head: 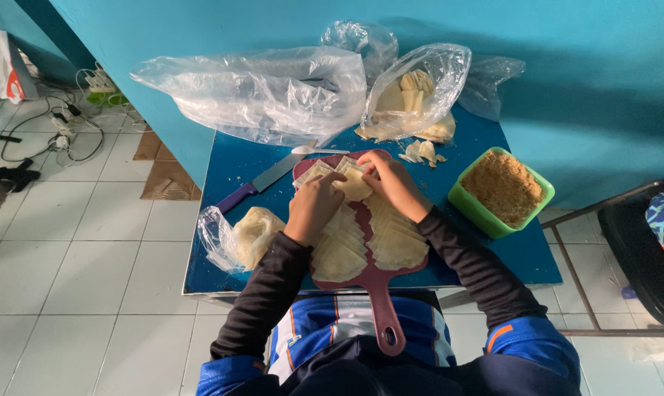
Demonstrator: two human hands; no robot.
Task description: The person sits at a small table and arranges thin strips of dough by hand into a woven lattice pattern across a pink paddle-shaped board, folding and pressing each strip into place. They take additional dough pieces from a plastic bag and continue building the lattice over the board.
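Note:
A dark red cutting board with a handle lies on the small blue table, covered with rows of pale folded dough pieces. My left hand and my right hand meet at the far end of the board. Both pinch one pale dough piece between their fingers. A knife with a purple handle lies left of the board, and a white spoon rests behind it.
A green tub of brown crumbs stands at the right. Clear plastic bags sit at the back, one holding dough sheets. Another bag of dough lies front left. A dark chair is at the right, cables on the tiled floor.

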